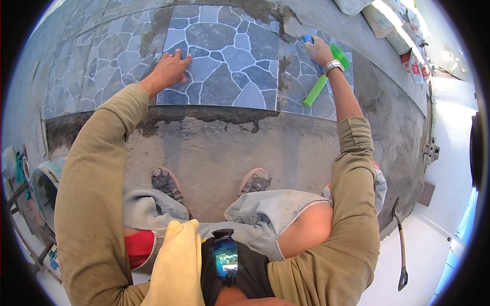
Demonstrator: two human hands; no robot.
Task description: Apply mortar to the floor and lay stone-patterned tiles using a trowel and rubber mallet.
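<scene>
A square tile [219, 56] with a blue-grey stone pattern and pale joint lines lies in front of me. My left hand [173, 66] rests on its left edge, palm down with fingers spread. Beyond its right side, my right hand [319, 51] is closed round the blue handle of a trowel [292, 26], whose grey blade points left. Beneath my right wrist, on the neighbouring tile [293, 97], lies a bright green tool [315, 92] with a straight handle. My wrist partly covers it, so its kind is unclear.
More patterned tiles [109, 66] extend to the left. Wet dark mortar [204, 113] borders the near tile edge, before rough concrete [219, 143]. Bags [380, 20] are piled at the far right. A shovel [401, 239] lies at right, and a bucket [47, 183] stands at left.
</scene>
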